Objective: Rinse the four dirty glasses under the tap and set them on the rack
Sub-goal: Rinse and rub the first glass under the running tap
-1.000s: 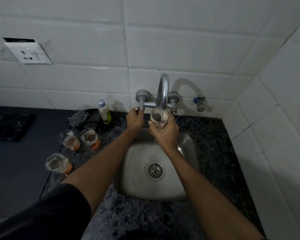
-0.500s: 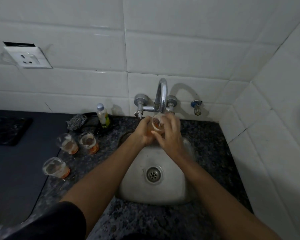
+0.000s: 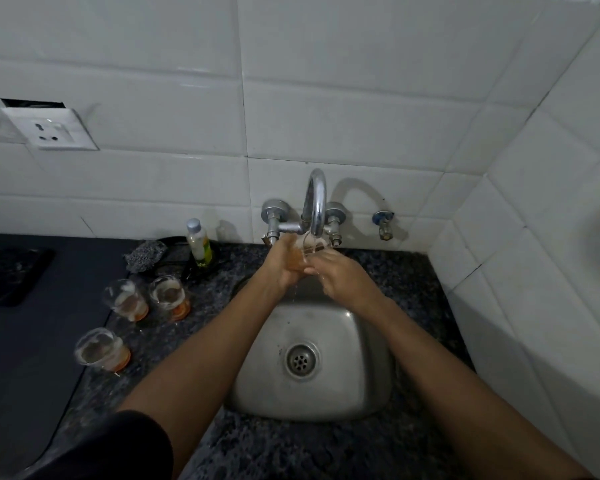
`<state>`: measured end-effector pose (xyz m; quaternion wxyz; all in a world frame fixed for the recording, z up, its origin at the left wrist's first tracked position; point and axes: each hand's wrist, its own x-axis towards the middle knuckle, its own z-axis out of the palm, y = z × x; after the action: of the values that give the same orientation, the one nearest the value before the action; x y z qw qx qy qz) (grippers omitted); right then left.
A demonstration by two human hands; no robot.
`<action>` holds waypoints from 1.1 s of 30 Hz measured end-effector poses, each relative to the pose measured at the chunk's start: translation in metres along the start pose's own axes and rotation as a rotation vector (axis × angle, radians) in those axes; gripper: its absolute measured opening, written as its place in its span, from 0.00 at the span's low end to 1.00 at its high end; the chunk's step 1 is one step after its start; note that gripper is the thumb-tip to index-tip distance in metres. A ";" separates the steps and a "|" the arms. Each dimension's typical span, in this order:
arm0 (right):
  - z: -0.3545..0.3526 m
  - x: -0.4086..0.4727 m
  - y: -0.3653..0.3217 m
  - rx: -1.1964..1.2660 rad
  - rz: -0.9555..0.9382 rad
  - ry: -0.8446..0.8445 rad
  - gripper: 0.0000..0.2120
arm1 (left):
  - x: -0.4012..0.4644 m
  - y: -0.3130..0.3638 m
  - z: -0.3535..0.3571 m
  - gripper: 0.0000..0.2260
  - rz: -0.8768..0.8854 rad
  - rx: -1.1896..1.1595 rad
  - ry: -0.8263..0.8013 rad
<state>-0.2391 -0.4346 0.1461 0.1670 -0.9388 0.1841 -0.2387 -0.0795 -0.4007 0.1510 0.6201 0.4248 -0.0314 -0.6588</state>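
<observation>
1. The small clear drinking glass is held right under the spout of the curved chrome wall tap, above the back edge of the square steel sink, seemingly so that rinse water falls into the basin rather than onto the surface.
2. The left hand wraps its fingers round the glass's side, which appears to steady it under the flow.
3. The right hand meets it from the other side, fingers curled against the glass; whether they rub or simply hold it I cannot tell.
4. Three more clear glasses with orange dregs stand upright on the speckled dark granite surface, left of the sink, close enough to pick up in turn.
5. A small bottle of yellow-green liquid and a grey metal scrubber sit by the wall, near the tap.
6. No rack is in view, so this looks like the first of four glasses.
</observation>
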 end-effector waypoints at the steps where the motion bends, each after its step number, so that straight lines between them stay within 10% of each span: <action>1: 0.000 -0.001 -0.001 0.006 0.009 0.016 0.12 | 0.000 0.000 0.001 0.17 0.012 0.012 0.002; 5: 0.015 0.001 -0.025 0.142 0.191 0.146 0.14 | -0.002 -0.003 0.004 0.17 0.020 -0.017 -0.021; 10: -0.002 -0.007 0.002 -0.037 -0.019 0.062 0.14 | -0.008 0.010 -0.002 0.20 -0.092 0.069 -0.006; 16: 0.018 0.007 -0.023 0.302 0.363 0.217 0.11 | -0.007 0.003 0.006 0.16 -0.009 -0.011 -0.010; 21: -0.014 -0.005 -0.003 -0.150 0.005 -0.114 0.22 | -0.003 0.002 -0.006 0.21 -0.088 0.081 0.000; 27: 0.013 0.000 -0.027 0.083 0.299 0.077 0.16 | 0.004 -0.012 -0.003 0.15 -0.085 -0.070 0.007; 33: -0.001 -0.014 -0.006 -0.121 0.081 -0.047 0.09 | 0.002 -0.003 -0.010 0.15 -0.154 -0.030 -0.011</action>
<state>-0.2499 -0.4238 0.1438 0.1239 -0.9442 0.2320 -0.1981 -0.0762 -0.3966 0.1420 0.5739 0.4131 0.0079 -0.7070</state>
